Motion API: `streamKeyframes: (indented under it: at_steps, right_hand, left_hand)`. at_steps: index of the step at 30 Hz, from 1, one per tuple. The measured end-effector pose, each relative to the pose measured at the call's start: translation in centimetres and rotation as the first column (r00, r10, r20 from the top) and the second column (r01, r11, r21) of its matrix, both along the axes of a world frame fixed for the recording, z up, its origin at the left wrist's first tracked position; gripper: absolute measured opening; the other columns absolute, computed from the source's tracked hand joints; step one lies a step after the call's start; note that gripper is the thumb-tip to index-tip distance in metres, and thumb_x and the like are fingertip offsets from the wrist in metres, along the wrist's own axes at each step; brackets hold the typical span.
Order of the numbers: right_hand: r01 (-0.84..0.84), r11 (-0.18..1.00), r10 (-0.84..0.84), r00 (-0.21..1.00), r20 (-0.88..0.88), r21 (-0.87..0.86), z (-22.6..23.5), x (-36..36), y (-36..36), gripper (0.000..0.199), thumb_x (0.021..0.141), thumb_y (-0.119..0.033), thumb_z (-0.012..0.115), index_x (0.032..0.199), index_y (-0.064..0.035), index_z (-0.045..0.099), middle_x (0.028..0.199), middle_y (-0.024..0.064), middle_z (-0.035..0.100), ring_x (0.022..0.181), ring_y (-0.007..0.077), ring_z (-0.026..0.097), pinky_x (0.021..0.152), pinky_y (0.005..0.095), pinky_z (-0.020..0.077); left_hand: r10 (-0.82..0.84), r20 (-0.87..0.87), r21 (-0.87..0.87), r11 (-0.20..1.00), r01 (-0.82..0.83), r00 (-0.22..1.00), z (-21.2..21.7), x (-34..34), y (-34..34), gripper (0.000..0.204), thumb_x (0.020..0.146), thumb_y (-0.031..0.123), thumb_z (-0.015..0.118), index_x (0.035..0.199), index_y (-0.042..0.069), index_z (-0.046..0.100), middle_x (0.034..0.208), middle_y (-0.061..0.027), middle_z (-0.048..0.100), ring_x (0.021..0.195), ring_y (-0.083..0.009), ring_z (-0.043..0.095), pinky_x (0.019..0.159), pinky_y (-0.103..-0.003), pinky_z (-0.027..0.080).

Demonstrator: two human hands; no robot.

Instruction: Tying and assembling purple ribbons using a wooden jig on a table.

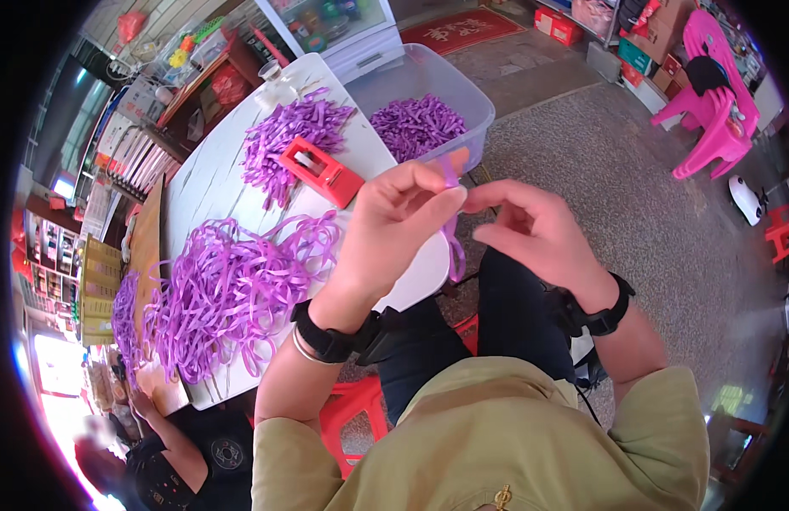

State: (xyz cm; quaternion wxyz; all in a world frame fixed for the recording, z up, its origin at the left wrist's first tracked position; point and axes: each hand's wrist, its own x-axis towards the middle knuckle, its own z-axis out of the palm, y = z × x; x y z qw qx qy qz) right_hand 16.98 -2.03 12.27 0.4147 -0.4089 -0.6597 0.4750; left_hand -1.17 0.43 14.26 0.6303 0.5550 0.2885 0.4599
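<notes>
The left hand [390,234] and right hand [530,230] are meeting fingertip to fingertip, both pinching a purple strip [451,217] that is hanging down between them over the person's lap, just beside the white bench [207,179] carrying purple strip heaps [232,289], a red tool [322,170] and a clear tub [428,111].
</notes>
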Motion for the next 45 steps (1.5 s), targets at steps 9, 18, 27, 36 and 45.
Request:
streamKeyframes:
  at_steps: [9, 18, 27, 36, 45]
  right_hand:
    - [-0.103, 0.967, 0.015, 0.937, -0.349, -0.235, -0.8, 0.0, -0.8, 0.014, 0.088, -0.012, 0.046, 0.091, -0.0001, 0.053, 0.08, 0.0059, 0.059, 0.066, 0.0102, 0.058, 0.055, 0.0199, 0.0441]
    - [-0.143, 0.982, 0.128, 0.985, -0.117, -0.124, -6.5, 2.1, -3.0, 0.012, 0.084, -0.008, 0.053, 0.089, 0.0012, 0.058, 0.078, 0.0064, 0.062, 0.071, 0.011, 0.06, 0.062, 0.022, 0.0477]
    - [-0.068, 0.989, 0.029, 0.96, 0.279, 0.134, -8.7, 4.5, -2.3, 0.012, 0.077, -0.01, 0.06, 0.086, -0.0018, 0.062, 0.076, 0.0091, 0.062, 0.068, 0.0194, 0.061, 0.06, 0.0263, 0.046]
    - [-0.043, 0.909, -0.171, 0.868, 0.466, 0.415, -8.4, 5.9, -0.5, 0.016, 0.076, -0.01, 0.057, 0.091, -0.0033, 0.059, 0.082, 0.0107, 0.06, 0.074, 0.027, 0.058, 0.066, 0.0337, 0.0458]
    - [-0.035, 0.814, -0.317, 0.81, 0.493, 0.58, -6.4, 5.4, -0.2, 0.021, 0.075, -0.01, 0.059, 0.094, -0.0024, 0.058, 0.081, 0.0104, 0.059, 0.075, 0.0266, 0.056, 0.067, 0.0341, 0.0454]
  left_hand:
    - [-0.054, 0.049, -0.108, 0.992, 0.059, 0.997, 1.1, 2.4, 1.0, 0.003, 0.084, 0.006, 0.052, 0.084, 0.003, 0.052, 0.109, -0.0159, 0.055, 0.091, -0.0159, 0.056, 0.083, -0.029, 0.044]
    - [-0.072, 0.256, -0.261, 0.955, 0.141, 0.964, 4.1, -0.6, 2.7, 0.017, 0.087, 0.019, 0.048, 0.09, 0.003, 0.053, 0.092, -0.0144, 0.061, 0.072, -0.0139, 0.057, 0.076, -0.03, 0.048]
    - [0.012, 0.131, -0.252, 0.967, 0.022, 0.991, 6.1, -3.7, 1.3, 0.023, 0.09, 0.022, 0.044, 0.087, 0.001, 0.054, 0.073, -0.0103, 0.061, 0.06, -0.0134, 0.055, 0.06, -0.026, 0.046]
    - [-0.217, -0.294, -0.288, 0.949, 0.13, 0.931, 5.2, -7.1, -2.1, 0.02, 0.087, 0.017, 0.048, 0.081, -0.001, 0.056, 0.063, -0.0084, 0.059, 0.04, -0.004, 0.038, 0.041, -0.017, 0.034]
    - [-0.112, -0.531, -0.269, 0.962, -0.041, 0.84, 1.9, -9.7, -4.2, 0.015, 0.081, 0.012, 0.055, 0.072, 0.0, 0.055, 0.064, -0.0011, 0.052, 0.049, -0.0038, 0.042, 0.044, -0.018, 0.033]
